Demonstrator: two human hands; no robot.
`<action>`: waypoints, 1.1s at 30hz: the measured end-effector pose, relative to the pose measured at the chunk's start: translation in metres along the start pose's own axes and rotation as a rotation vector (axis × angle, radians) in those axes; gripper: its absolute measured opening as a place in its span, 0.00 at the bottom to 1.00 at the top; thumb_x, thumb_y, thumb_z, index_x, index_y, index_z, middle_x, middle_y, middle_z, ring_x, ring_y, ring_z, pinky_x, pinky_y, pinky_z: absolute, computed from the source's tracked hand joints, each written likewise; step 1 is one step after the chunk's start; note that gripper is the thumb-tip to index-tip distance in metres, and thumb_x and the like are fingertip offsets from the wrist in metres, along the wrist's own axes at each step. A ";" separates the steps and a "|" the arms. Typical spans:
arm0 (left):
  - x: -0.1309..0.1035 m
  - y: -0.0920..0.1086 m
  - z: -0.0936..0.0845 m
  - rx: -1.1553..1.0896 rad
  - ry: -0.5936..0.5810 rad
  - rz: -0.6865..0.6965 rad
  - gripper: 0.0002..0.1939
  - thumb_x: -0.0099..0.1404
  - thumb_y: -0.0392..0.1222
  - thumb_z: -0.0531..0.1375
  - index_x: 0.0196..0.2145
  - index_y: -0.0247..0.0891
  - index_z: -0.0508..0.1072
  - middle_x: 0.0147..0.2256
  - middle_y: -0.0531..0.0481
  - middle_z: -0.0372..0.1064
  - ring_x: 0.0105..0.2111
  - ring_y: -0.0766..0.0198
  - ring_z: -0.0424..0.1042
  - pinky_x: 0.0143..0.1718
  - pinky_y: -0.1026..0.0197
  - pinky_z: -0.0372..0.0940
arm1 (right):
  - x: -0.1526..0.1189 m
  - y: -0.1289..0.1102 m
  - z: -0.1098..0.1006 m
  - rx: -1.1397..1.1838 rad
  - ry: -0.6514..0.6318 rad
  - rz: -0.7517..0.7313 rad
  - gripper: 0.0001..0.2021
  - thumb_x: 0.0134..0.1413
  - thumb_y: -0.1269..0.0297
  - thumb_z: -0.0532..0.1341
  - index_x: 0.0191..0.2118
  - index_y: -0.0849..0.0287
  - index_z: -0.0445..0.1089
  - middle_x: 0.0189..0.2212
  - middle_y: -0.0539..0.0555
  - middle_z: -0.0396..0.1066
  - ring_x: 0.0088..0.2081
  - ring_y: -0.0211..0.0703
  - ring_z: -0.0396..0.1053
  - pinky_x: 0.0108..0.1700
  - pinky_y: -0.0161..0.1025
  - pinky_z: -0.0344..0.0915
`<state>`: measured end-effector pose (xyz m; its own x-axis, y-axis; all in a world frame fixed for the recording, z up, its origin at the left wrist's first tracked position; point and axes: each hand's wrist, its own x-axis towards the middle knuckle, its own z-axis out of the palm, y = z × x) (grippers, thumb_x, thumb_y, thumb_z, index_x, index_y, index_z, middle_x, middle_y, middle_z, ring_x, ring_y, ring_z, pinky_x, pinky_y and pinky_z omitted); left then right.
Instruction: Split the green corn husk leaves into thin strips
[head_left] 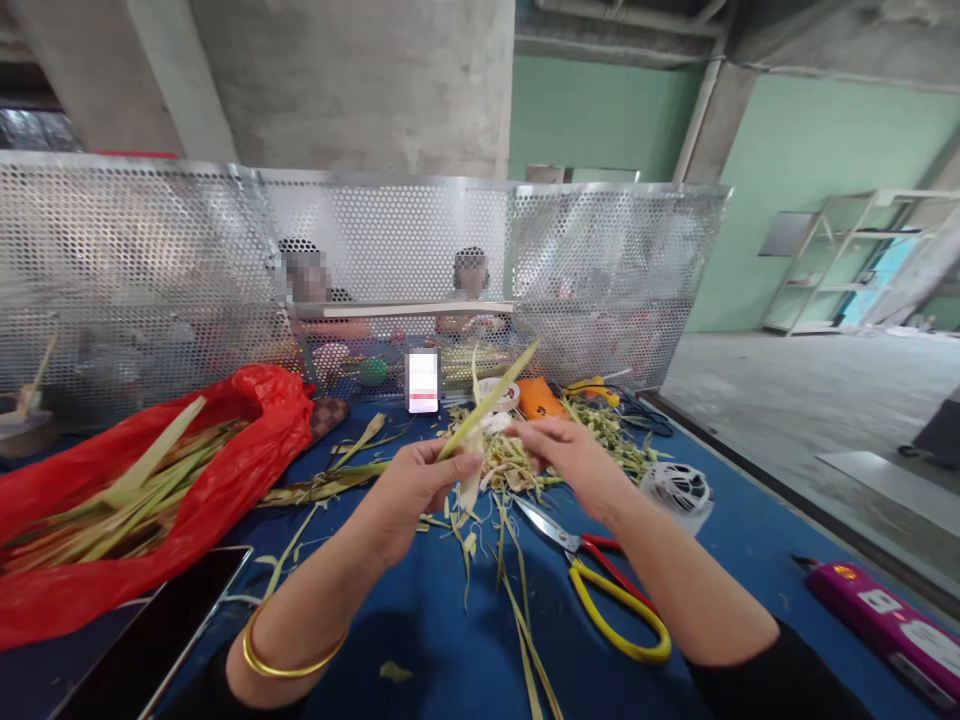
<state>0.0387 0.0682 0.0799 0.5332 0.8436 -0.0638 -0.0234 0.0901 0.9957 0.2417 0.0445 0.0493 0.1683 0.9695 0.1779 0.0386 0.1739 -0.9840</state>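
Note:
My left hand (431, 480) is closed on a pale yellow-green strip of husk (495, 395), which slants up to the right. A wider whitish piece hangs below its fingers. Just to the right, my right hand (566, 455) has its fingers bent towards the thumb over a heap of torn husk scraps (514, 465). Whatever its fingertips pinch, if anything, I cannot make out. Below that hand lie scissors (577, 560) with red and yellow handles, blades towards the heap. Long thin strips (521, 620) trail down the blue tabletop (450, 640).
A red plastic bag (247, 400) with long husk leaves stands left, a dark tablet (157, 630) before it. A lit phone (423, 382) stands behind my hands. Rightwards are an orange packet (541, 398), a white mesh roll (679, 490) and a purple box (877, 620). A perforated screen (615, 250) closes the back; people sit behind it.

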 end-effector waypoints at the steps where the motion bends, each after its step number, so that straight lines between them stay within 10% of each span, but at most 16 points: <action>1: -0.001 -0.002 0.003 0.022 -0.028 -0.003 0.15 0.50 0.48 0.68 0.24 0.34 0.70 0.14 0.63 0.44 0.15 0.76 0.38 0.17 0.64 0.33 | -0.005 -0.003 0.010 0.135 -0.159 0.079 0.11 0.45 0.57 0.66 0.32 0.58 0.76 0.22 0.48 0.67 0.22 0.34 0.60 0.27 0.34 0.57; 8: -0.001 -0.011 0.008 0.087 -0.171 -0.047 0.13 0.53 0.49 0.64 0.26 0.35 0.72 0.15 0.62 0.45 0.16 0.75 0.38 0.19 0.63 0.33 | -0.017 -0.005 0.035 0.535 -0.223 0.196 0.10 0.41 0.61 0.69 0.25 0.60 0.70 0.14 0.43 0.61 0.17 0.29 0.54 0.21 0.30 0.53; 19: 0.003 -0.019 0.010 -0.085 -0.109 -0.153 0.25 0.59 0.60 0.57 0.23 0.33 0.73 0.16 0.62 0.38 0.16 0.75 0.34 0.18 0.63 0.31 | -0.015 -0.003 0.036 0.383 -0.058 0.007 0.10 0.46 0.60 0.66 0.27 0.60 0.68 0.18 0.45 0.65 0.18 0.31 0.60 0.22 0.32 0.56; 33: 0.009 -0.024 0.004 -0.334 -0.195 -0.299 0.13 0.57 0.47 0.63 0.25 0.33 0.70 0.14 0.65 0.38 0.15 0.77 0.33 0.15 0.68 0.33 | -0.012 -0.007 0.023 0.098 -0.050 -0.233 0.07 0.50 0.61 0.64 0.27 0.57 0.67 0.16 0.45 0.66 0.20 0.35 0.64 0.27 0.34 0.61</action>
<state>0.0473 0.0716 0.0557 0.7057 0.6426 -0.2985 -0.0974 0.5053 0.8574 0.2173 0.0359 0.0535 0.1166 0.9084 0.4016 -0.0255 0.4069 -0.9131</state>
